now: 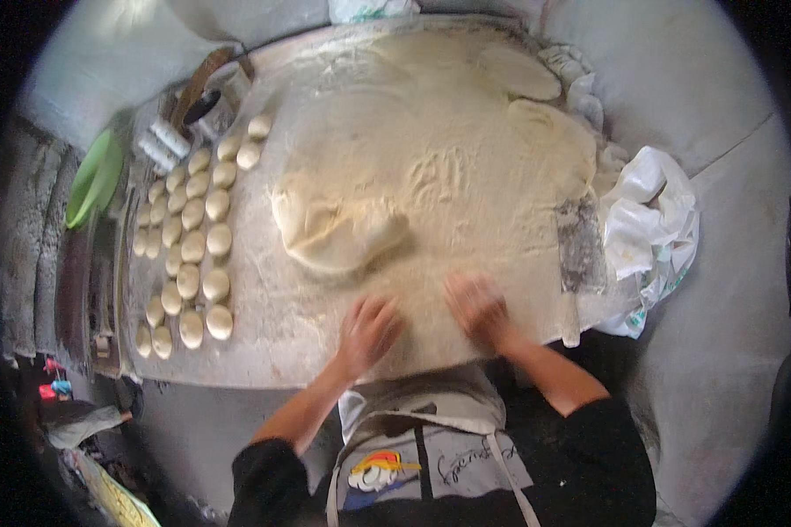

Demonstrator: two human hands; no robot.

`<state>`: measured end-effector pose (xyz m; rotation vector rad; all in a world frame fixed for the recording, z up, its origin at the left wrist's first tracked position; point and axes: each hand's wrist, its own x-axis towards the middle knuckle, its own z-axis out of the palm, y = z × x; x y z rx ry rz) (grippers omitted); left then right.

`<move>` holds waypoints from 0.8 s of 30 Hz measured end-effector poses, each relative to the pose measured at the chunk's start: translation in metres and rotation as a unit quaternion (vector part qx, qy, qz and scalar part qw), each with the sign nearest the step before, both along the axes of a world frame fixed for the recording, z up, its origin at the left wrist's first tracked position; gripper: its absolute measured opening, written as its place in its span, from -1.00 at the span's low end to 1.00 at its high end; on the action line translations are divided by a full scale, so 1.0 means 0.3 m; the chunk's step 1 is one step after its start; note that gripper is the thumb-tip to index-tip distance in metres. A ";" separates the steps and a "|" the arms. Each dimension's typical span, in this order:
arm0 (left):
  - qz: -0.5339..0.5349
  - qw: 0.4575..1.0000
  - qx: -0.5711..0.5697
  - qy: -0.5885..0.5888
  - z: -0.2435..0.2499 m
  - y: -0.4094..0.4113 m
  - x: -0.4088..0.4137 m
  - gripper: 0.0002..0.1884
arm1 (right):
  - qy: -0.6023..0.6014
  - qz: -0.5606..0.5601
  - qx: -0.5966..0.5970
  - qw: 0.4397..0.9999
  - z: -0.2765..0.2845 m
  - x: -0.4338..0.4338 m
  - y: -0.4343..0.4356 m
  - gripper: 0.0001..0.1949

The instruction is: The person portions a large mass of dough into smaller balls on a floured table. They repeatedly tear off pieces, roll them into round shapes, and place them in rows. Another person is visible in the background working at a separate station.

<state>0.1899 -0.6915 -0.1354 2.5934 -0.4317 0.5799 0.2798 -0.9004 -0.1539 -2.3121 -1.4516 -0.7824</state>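
My left hand (371,331) is palm down over the floured work table (270,356), its fingers bent, near the front edge. To its right, my right hand (477,308) is low over the same surface, angled inward and blurred by motion. What lies beneath either palm is hidden. Just beyond my left hand sits a large lump of dough (336,230), folded and uneven, dusted with flour. Several round dough balls (193,246) stand in rows on the table's left side, apart from both hands.
A metal scraper blade with a handle (579,247) lies at the right edge beside a white plastic sack (649,217). Flat dough sheets (554,141) lie at the far right. Back left are a metal cup (211,115) and white cylinders (165,145); a green basin (97,178) stands farther left.
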 end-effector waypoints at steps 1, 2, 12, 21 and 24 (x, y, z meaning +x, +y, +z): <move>0.016 0.999 -0.049 0.015 0.029 0.008 -0.012 -0.66 | 0.089 -0.043 0.078 0.992 -0.002 -0.007 -0.007 -0.72; 0.028 0.998 -0.049 0.000 0.028 0.008 0.004 -0.70 | 0.103 -0.089 0.053 0.989 0.005 0.018 0.003 -0.73; 0.015 0.999 -0.024 -0.034 -0.006 0.011 0.053 -0.69 | 0.076 -0.106 -0.043 0.991 0.002 0.017 0.012 -0.71; 0.049 0.998 -0.022 0.032 0.009 0.031 -0.015 -0.66 | 0.048 -0.066 0.040 0.996 0.006 0.021 0.033 -0.82; 0.092 0.995 -0.029 -0.005 0.031 0.010 0.043 -0.66 | 0.148 -0.162 -0.026 0.975 0.025 0.042 0.061 -0.82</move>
